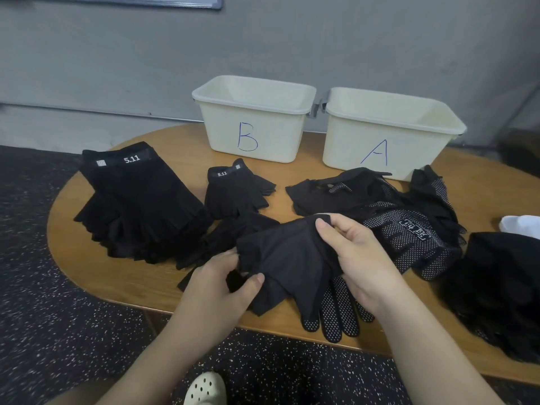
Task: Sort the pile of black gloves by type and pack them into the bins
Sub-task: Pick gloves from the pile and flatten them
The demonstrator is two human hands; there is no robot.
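Grey walls backed an oval wooden surface (87, 258) that carried two cream plastic bins, one marked B (254, 121) and one marked A (388, 133). Near its front edge, the left hand (222, 285) and the right hand (359, 258) each pinched a plain black fabric glove (289, 255), held just above the wood. A neat stack of black fingerless gloves (137, 206) lay at left; dotted black gloves (409, 229) were heaped at right.
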